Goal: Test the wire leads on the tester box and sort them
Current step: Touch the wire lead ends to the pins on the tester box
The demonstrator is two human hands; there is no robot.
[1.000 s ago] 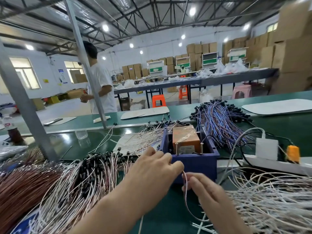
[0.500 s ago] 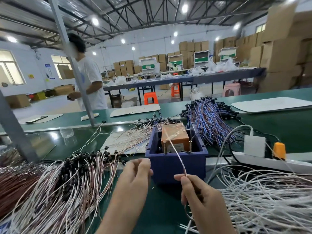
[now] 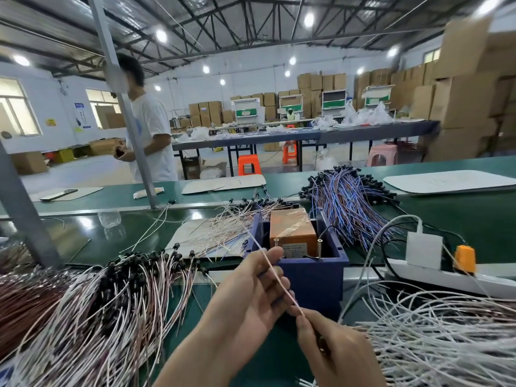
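Now the left hand (image 3: 248, 300) is raised just in front of the tester box (image 3: 310, 277), its fingers curled and its thumb and forefinger pinching a thin pale wire lead (image 3: 279, 277) partway along. The right hand (image 3: 335, 350), lower and nearer the camera, pinches the lead's near end between thumb and fingertip, the other fingers folded in. Between the two grips the lead runs straight and taut, slanting up and to the left across the left fingers. Past the left thumb its free end, blurred, carries on above the box's left wall. The lead is held in the air, and whether it touches either of the two screw posts (image 3: 320, 242) at the box's front cannot be told. An orange unit (image 3: 291, 226) sits inside the blue box. To the left on the green bench (image 3: 474, 219) lies a spread pile of pinkish leads (image 3: 125, 297) with black ends. A tangle of white wires (image 3: 435, 336) lies to the right, beside the right hand. A bundle of blue and purple leads (image 3: 349, 208) lies behind the box, and a white power strip (image 3: 446, 277) lies to its right.
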